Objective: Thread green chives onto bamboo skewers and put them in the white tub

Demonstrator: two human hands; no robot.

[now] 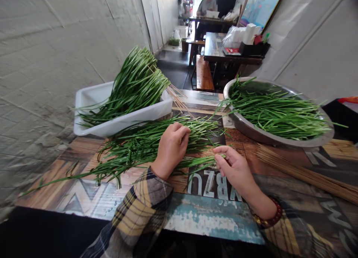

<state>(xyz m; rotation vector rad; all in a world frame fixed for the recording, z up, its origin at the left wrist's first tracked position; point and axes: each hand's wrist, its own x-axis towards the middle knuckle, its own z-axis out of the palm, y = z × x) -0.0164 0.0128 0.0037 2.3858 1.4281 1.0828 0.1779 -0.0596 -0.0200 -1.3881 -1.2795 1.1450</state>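
Observation:
A loose pile of garlic chives (134, 142) lies across the table, its pale stalk ends pointing right. My left hand (173, 148) is closed over stalks at the right part of this pile; its fingertips are partly hidden. Just to the right, my right hand (233, 170) pinches the cut ends of a few chives between thumb and fingers. Those stalks run left, passing beneath my left wrist. Behind the pile, a white plastic tub (125, 120) holds bundled chives (140, 79) threaded on thin bamboo skewers (176, 97), whose bare ends stick out to the right.
At the right stands a metal basin (243, 129) full of loose chives (285, 114). A bundle of bamboo skewers (310, 174) lies in front of it. A white wall (56, 45) borders the left. Farther back are another table (214, 43), a bench (204, 73) and a seated person (207, 6).

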